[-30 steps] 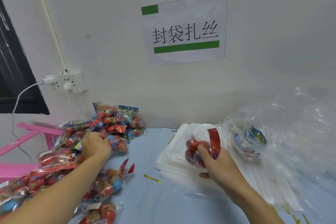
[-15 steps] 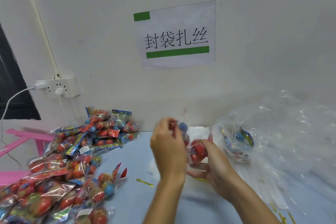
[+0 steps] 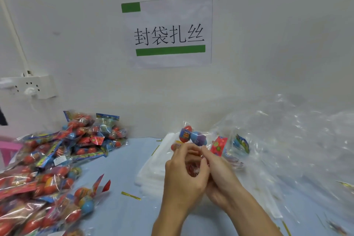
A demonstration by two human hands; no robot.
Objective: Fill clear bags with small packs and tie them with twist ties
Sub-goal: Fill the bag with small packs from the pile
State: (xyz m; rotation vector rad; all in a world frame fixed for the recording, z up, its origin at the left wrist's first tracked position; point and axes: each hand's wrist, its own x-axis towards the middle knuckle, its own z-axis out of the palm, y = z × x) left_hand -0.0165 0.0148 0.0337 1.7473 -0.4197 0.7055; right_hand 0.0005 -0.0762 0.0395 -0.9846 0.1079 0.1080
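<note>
Both hands are meeting at centre, the left hand (image 3: 184,175) and right hand (image 3: 220,176) curling around a small pack (image 3: 191,136) of coloured eggs above the stack of clear bags (image 3: 151,168). The loose pile of packs (image 3: 57,159) is sitting at nine o'clock on the bench (image 3: 122,214). Best to be gathering the packs snugly before sliding them into a bag mouth, with a twist tie (image 3: 131,196) waiting at seven o'clock.

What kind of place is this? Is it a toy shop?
Probably a small packing station, not a shop: a heap of toy packs, a stack of clear bags, loose twist ties, and a printed sign on the wall.
</note>
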